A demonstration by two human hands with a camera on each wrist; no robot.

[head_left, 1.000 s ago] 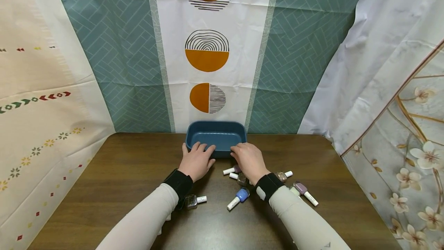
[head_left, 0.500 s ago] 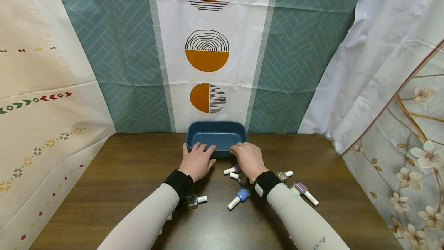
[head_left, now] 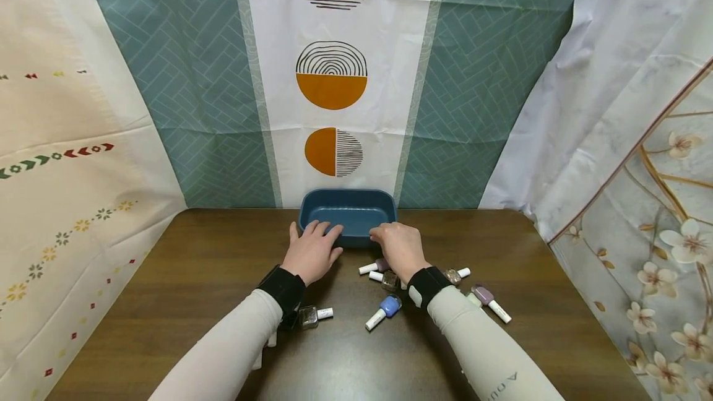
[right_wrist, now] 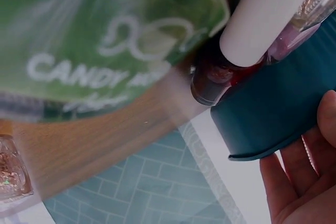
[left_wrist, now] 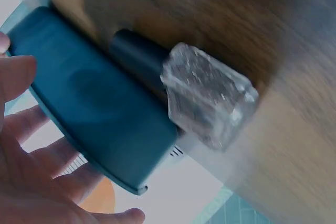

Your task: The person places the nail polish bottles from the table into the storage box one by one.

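Observation:
A dark blue plastic bin [head_left: 356,241] stands at the table's far edge. My left hand [head_left: 309,255] lies over its near rim at the left, fingers spread; in the left wrist view the fingers pass behind the rim and the thumb is in front of the wall. My right hand [head_left: 400,245] grips the same rim at the right with curled fingers. Close below it lie a dark purple nail polish bottle [head_left: 382,265] and a glittery one [head_left: 390,281]. A blue nail polish bottle [head_left: 391,306] lies nearer me. A clear glittery bottle [left_wrist: 207,95] shows large in the left wrist view.
Beyond my right wrist lie a gold-glitter bottle [head_left: 452,276] and a mauve bottle [head_left: 482,295]. A green bottle [right_wrist: 105,51] fills much of the right wrist view. White caps [head_left: 272,340] show beside my left forearm. Patterned cloth [head_left: 223,110] hangs behind the wooden table [head_left: 223,246].
The head view has shifted slightly, so the scene sits a little higher. My left hand has edged slightly left; my right hand stays at the rim. The bottles lie as before.

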